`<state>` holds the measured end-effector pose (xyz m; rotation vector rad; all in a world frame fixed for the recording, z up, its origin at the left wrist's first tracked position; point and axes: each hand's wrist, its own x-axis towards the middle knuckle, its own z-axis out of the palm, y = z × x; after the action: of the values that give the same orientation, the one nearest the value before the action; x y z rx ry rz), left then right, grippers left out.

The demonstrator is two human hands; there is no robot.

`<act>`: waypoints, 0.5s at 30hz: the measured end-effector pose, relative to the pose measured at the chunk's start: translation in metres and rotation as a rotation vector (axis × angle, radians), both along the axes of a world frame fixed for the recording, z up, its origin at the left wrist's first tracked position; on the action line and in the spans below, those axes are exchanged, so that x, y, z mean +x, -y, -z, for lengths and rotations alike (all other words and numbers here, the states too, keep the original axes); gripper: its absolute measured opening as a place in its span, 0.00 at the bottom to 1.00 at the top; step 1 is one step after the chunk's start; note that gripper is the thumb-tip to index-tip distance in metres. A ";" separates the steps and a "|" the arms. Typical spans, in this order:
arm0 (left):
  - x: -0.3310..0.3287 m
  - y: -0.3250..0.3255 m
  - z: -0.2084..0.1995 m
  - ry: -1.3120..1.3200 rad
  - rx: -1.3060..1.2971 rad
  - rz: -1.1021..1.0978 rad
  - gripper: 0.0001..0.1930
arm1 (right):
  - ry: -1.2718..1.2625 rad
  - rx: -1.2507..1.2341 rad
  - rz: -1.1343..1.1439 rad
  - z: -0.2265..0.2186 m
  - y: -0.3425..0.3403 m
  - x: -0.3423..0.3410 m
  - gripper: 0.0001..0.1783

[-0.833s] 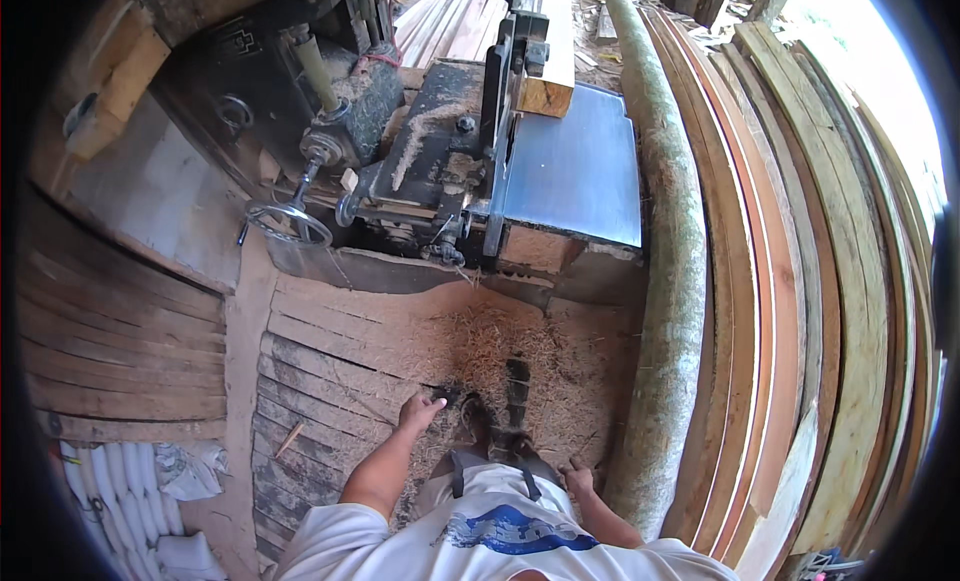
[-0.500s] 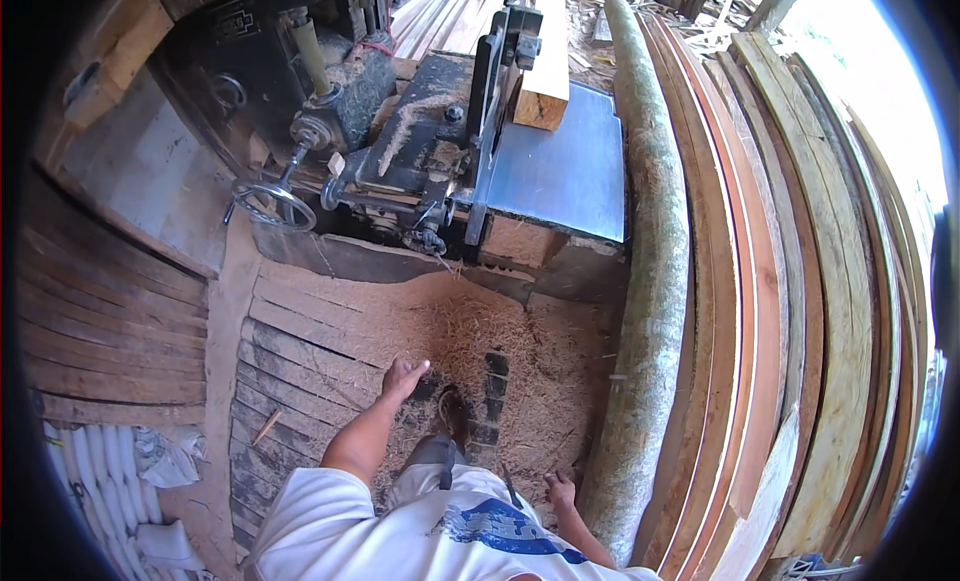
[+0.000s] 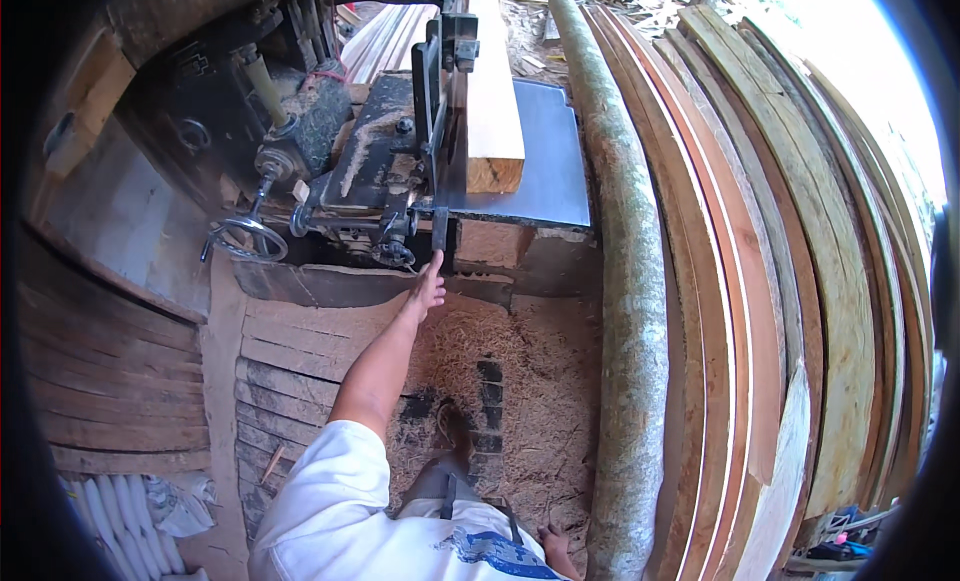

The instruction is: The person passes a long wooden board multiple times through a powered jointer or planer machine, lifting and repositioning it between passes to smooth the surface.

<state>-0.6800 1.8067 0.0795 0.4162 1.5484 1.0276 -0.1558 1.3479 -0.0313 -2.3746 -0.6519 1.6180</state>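
Note:
My left arm reaches forward, and my left hand (image 3: 428, 289) is just below the lower end of a flat dark metal bar (image 3: 440, 229) on the saw machine. One digit points up at the bar's end; the others are loosely bent with nothing seen in them. Whether the fingertip touches the bar is hard to tell. A squared timber beam (image 3: 495, 131) lies lengthwise on the smooth metal table (image 3: 555, 161), right of the bar. Low by my side, my right hand (image 3: 550, 537) is small and partly hidden by my shirt; its fingers are unclear.
A handwheel (image 3: 248, 238) sticks out at the machine's front left. Sawdust (image 3: 470, 346) covers the slatted floor around my foot. Along the right runs a long round log (image 3: 630, 311), beside stacked planks (image 3: 800, 231). White sacks (image 3: 125, 521) lie at lower left.
My left hand has moved forward and up from above the sawdust to the bar. The beam's near end has come closer along the metal table. My right hand is lower and less visible.

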 end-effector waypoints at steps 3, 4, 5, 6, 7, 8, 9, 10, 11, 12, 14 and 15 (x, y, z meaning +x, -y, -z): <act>0.005 -0.025 -0.017 0.016 0.059 0.018 0.59 | -0.103 0.011 0.096 0.003 0.037 0.021 0.32; 0.006 -0.029 -0.020 0.024 0.078 0.008 0.59 | -0.159 0.022 0.139 0.006 0.051 0.031 0.31; 0.013 -0.031 -0.023 0.041 0.095 0.001 0.60 | -0.209 0.031 0.188 0.007 0.065 0.041 0.31; 0.018 -0.031 -0.027 0.057 0.100 -0.007 0.60 | -0.226 0.021 0.214 0.007 0.083 0.051 0.31; 0.026 -0.029 -0.029 0.047 0.105 -0.015 0.61 | -0.223 0.005 0.231 0.005 0.091 0.055 0.30; 0.033 -0.023 -0.033 0.057 0.099 0.012 0.63 | -0.212 -0.018 0.244 0.003 0.102 0.060 0.30; 0.041 -0.015 -0.036 0.067 0.092 0.036 0.65 | -0.195 -0.051 0.249 0.003 0.112 0.065 0.30; 0.053 -0.004 -0.036 0.078 0.102 0.036 0.65 | -0.178 -0.071 0.253 -0.001 0.127 0.072 0.30; 0.065 0.010 -0.034 0.107 0.100 0.082 0.64 | -0.157 -0.099 0.253 -0.004 0.142 0.077 0.30; 0.077 0.027 -0.033 0.135 0.099 0.124 0.63 | -0.141 -0.118 0.250 -0.007 0.154 0.084 0.30; 0.079 0.074 0.001 0.148 0.113 0.106 0.61 | -0.122 -0.149 0.181 -0.015 0.171 0.094 0.30; 0.102 0.094 0.003 0.186 0.121 0.152 0.59 | -0.101 -0.134 0.166 -0.023 0.181 0.103 0.30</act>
<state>-0.5779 1.7123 0.0765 0.5000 1.2738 1.0153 -0.0532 1.1664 -0.0086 -2.3467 -0.3273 1.7445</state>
